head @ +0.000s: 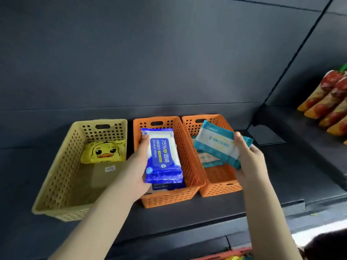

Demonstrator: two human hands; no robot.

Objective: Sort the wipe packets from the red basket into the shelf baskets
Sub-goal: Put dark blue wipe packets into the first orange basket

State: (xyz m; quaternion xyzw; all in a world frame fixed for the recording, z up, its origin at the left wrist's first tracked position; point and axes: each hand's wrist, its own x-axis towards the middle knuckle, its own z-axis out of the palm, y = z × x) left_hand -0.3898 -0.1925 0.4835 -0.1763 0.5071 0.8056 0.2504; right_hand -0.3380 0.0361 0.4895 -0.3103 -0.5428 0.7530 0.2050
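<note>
Blue packet (pixel 162 156) is gripped in the left hand (pixel 139 166) over the middle basket (pixel 187 156) holding another blue one, teal packet (pixel 217 145) gripped in the right hand (pixel 249 162) over the right basket (pixel 221 188) with its twin, so colour-matching I guess.

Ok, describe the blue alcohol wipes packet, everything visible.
The blue alcohol wipes packet is a soft, glossy plastic pouch, blue with a white panel and a label reading 75% Alcohol Wipes. The left hand grips its left edge, thumb on top, holding it lengthwise over the middle orange basket, above another blue packet lying inside.
</note>
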